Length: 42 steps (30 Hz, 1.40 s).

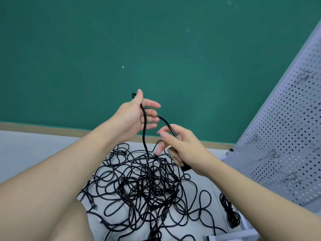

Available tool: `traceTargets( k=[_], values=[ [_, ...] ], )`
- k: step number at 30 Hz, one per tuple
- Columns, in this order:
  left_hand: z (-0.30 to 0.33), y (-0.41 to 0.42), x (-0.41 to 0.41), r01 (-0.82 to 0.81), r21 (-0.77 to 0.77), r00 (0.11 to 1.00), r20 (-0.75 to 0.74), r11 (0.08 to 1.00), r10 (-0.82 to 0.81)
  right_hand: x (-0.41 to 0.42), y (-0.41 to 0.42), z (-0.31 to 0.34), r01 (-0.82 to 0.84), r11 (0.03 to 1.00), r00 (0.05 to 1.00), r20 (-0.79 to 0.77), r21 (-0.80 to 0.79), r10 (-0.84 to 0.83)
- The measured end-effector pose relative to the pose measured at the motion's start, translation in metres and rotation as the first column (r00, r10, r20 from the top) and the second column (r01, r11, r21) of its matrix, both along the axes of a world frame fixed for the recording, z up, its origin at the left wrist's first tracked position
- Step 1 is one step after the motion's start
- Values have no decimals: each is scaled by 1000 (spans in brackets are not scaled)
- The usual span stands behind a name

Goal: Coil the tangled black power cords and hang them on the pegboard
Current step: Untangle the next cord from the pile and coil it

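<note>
A big tangle of black power cords (147, 186) lies on the pale floor below my hands. My left hand (137, 115) is raised above it and holds a loop of one cord (145, 136) between thumb and palm, fingers stretched out to the right. That cord arcs over to my right hand (180, 148), which grips it and a black plug in its curled lower fingers. The cord's other strand drops straight into the tangle. A white pegboard (286, 136) with metal hooks leans at the right.
A green wall (156, 49) with a tan baseboard stands straight ahead. One coiled black cord (230, 213) lies on the floor at the pegboard's foot. My bare knee fills the lower left. A pale box edge shows at the bottom right.
</note>
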<state>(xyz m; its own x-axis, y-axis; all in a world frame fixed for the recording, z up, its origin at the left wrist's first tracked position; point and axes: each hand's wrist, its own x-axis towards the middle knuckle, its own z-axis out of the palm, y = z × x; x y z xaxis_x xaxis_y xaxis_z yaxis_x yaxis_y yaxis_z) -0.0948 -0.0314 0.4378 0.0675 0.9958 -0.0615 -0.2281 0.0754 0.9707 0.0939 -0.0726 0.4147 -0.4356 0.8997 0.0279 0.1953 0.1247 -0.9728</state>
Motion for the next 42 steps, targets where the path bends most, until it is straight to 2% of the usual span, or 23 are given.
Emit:
traceTargets(
  k=[2, 4, 5, 6, 7, 8, 9, 10, 12, 14, 15, 17, 19, 20, 22, 24, 29, 31, 34, 36, 38, 40, 42],
  values=[
    [-3, -3, -4, -11, -32, 944, -331, 999, 0, 3, 5, 5, 55, 998, 990, -129, -40, -60],
    [-6, -6, -9, -4, -159, 831, -550, 987, -85, 12, 11, 13, 110, 991, 962, -242, -77, -125],
    [-8, -8, -12, -21, -211, 746, -654, 977, -125, 17, 14, 17, 124, 988, 947, -287, -94, -147],
    [-10, -7, -15, -64, -225, 624, -769, 972, -137, 22, 16, 20, 131, 985, 932, -323, -112, -161],
    [-14, -4, -18, -115, -189, 491, -864, 975, -110, 26, 16, 23, 134, 983, 921, -349, -128, -171],
    [-18, -1, -21, -152, -109, 413, -910, 982, -37, 29, 17, 25, 133, 981, 915, -363, -140, -175],
    [-20, 0, -21, -147, -3, 406, -912, 989, 58, 31, 17, 27, 127, 981, 913, -370, -145, -173],
    [-20, 0, -19, -82, 97, 449, -885, 992, 123, 32, 17, 28, 119, 982, 913, -373, -147, -166],
    [-19, 0, -10, 129, 222, 512, -850, 967, 126, 32, 16, 30, 105, 984, 910, -385, -143, -153],
    [-21, -4, 3, 240, 233, 545, -836, 942, 68, 31, 16, 32, 96, 987, 902, -408, -133, -143],
    [-21, -7, 9, 258, 213, 603, -797, 942, 15, 31, 18, 32, 101, 987, 897, -416, -126, -145],
    [-16, -12, 20, 212, 191, 757, -653, 958, -38, 31, 22, 31, 135, 986, 905, -392, -100, -164],
    [-7, -17, 29, 136, 168, 914, -401, 976, -58, 30, 25, 26, 183, 982, 938, -289, -49, -189],
    [-4, -15, 33, 105, 143, 965, -255, 984, -66, 28, 26, 22, 196, 980, 954, -227, -32, -198],
    [1, -15, 39, 69, 82, 998, -7, 994, -68, 20, 24, 15, 183, 983, 974, -129, -31, -185],
    [2, -16, 45, 53, 58, 995, 79, 997, -57, 12, 19, 11, 137, 990, 986, -93, -39, -140],
    [4, -21, 50, 167, 130, 970, -197, 977, -140, 16, 16, 12, 124, 992, 992, 19, 39, -124],
    [5, -22, 44, 186, 142, 940, -313, 972, -134, 20, 16, 14, 68, 998, 996, 63, 18, -69],
    [12, -29, 36, 187, 176, 808, -588, 967, -49, 21, 11, 18, -47, 998, 990, 132, -38, 51],
    [12, -30, 31, 220, 222, 730, -684, 950, -9, 18, 8, 19, -72, 997, 985, 153, -27, 75],
    [10, -29, 26, 266, 258, 727, -687, 929, -17, 16, 7, 20, -44, 999, 991, 126, -4, 44],
    [2, -24, 25, 245, 269, 805, -592, 932, -40, 15, 8, 21, -8, 1000, 1000, 28, 4, 8],
    [-10, -21, 30, 297, 210, 851, -500, 932, -159, 14, 10, 26, 41, 997, 992, -117, -61, -48]
  ],
)
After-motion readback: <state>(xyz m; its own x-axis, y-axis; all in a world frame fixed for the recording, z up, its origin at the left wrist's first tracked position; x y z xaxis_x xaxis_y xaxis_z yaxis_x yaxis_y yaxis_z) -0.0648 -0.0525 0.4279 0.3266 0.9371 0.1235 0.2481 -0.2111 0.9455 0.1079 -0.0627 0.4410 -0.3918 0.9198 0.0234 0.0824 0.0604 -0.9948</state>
